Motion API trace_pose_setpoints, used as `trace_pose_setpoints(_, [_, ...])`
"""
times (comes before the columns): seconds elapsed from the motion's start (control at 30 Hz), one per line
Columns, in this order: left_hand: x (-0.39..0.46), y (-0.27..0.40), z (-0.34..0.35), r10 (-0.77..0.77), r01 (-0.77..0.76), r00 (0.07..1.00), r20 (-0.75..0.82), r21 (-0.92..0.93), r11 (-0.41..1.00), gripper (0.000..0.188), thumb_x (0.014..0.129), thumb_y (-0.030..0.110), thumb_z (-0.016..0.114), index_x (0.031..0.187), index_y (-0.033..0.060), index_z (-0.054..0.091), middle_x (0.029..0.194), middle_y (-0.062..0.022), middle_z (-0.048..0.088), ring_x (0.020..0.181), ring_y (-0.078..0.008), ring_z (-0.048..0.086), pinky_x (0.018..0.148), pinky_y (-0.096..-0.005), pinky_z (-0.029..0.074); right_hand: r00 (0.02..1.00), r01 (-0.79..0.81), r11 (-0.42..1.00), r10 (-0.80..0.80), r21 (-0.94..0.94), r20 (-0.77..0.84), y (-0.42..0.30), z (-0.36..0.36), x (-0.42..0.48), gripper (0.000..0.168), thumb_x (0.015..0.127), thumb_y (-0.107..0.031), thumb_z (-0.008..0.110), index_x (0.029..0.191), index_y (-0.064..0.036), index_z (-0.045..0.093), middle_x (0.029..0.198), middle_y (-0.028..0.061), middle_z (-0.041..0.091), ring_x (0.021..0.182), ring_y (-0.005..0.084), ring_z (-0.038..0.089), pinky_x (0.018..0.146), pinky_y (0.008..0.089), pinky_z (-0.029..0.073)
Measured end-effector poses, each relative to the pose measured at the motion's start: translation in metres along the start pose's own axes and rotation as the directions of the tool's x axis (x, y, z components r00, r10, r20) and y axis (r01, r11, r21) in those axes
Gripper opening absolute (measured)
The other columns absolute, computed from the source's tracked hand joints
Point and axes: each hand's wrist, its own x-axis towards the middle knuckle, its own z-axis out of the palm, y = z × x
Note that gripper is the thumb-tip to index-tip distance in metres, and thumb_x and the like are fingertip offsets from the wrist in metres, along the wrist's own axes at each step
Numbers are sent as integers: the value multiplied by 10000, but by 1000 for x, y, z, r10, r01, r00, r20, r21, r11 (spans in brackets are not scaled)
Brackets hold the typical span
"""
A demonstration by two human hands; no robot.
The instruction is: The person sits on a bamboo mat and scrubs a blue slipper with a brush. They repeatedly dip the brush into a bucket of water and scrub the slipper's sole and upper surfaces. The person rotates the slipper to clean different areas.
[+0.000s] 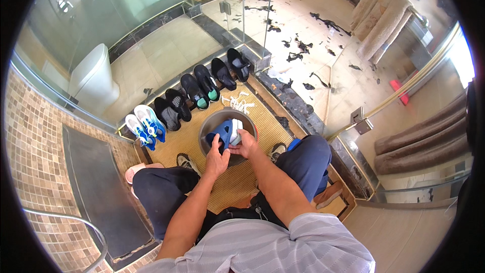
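Note:
Both hands hold a blue shoe (221,131) over a grey-brown basin (205,121) between my feet. My left hand (217,159) grips its near end, with the thumb and fingers around the edge. My right hand (245,145) holds its right side, against a chunky white part (235,131) that looks like the sole. Whether this white part is joined to the blue is hard to tell. The basin's inside is mostly hidden by the shoe and hands. Beyond the basin, white shoelaces (242,103) lie heaped on a ribbed yellow mat (223,195).
Several black shoes (195,90) and a white-and-blue pair (146,123) line the mat's far edge, before glass panels. Pink slippers (134,172) lie by my left knee. A stone sill (295,98) borders the right side. Black scraps (303,45) litter the floor beyond.

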Motion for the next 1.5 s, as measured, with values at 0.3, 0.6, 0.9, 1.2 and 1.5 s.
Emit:
trace_pose_setpoints(0.3, [-14,20,-4,283,-255,956,-80,250,934,723,845,198,649,1463,5,328,1258,-289,545,1124,-457,533,959,-510,443,957,203,978,-209,51,202,0,10,-6,546,834,-325,781,1255,-108,510,1142,102,608,995,329,620,815,541,553])
trace_pose_setpoints(0.6, [11,15,-22,218,-233,855,-470,27,972,366,858,115,700,1181,-6,579,921,-95,559,844,-192,571,778,-332,488,920,160,967,-219,198,324,-15,-1,-6,479,851,-319,758,1242,-174,523,1080,44,650,982,229,650,819,484,563])
trace_pose_setpoints(0.9, [15,30,-59,-208,177,976,62,-781,599,370,913,164,698,1233,26,571,1084,-74,651,909,-146,645,765,-298,545,822,128,984,-176,125,542,-27,37,-37,573,861,-334,745,1347,-184,482,1184,38,620,1055,213,633,869,461,548])
trace_pose_setpoints(1.2, [22,21,-63,-179,98,984,22,-896,432,293,912,91,672,1195,69,598,1059,-30,659,898,-120,641,769,-298,545,817,223,968,-248,112,521,-40,50,-54,582,952,-411,624,1421,-139,416,1214,68,627,1060,234,645,870,454,551])
trace_pose_setpoints(1.5, [23,32,-68,-194,2,967,-168,-752,659,466,930,86,634,1367,26,482,1192,-63,609,1027,-132,586,907,-302,487,697,717,648,-655,-258,292,-51,62,-54,513,997,-294,517,1459,-98,414,1199,110,592,1029,222,605,840,358,517])
